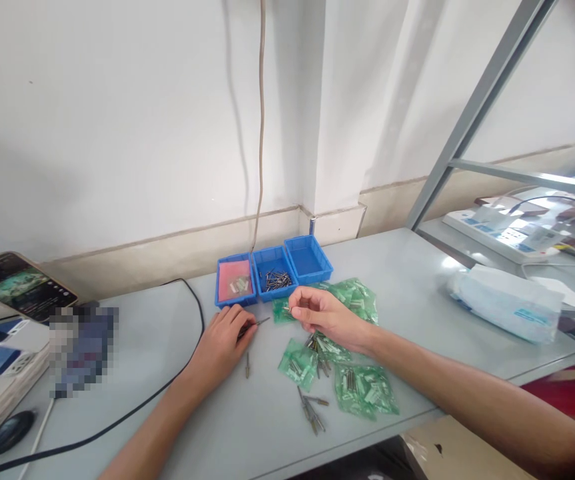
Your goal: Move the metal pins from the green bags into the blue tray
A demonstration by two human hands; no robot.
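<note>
My left hand (225, 340) rests low over the table, its fingers closed around a thin metal pin (262, 322) whose tip sticks out to the right. Another metal pin (247, 367) lies just below it. My right hand (325, 317) is raised in a pinch, with a tiny shiny piece (291, 309) at its fingertips, too small to name. Around and under that hand lie green plastic bags (367, 393) of small metal parts. A smaller green bag (297, 363) and several loose metal pins (311, 412) lie nearer the front edge.
Three blue bins stand by the wall: one with pink lining (226, 273) and a small clear bag, one with metal pins (276, 280), one bare (310, 260). A phone (17, 283), black cable (195, 300) and power strip (22, 363) are left; a tissue pack (507, 303) lies right.
</note>
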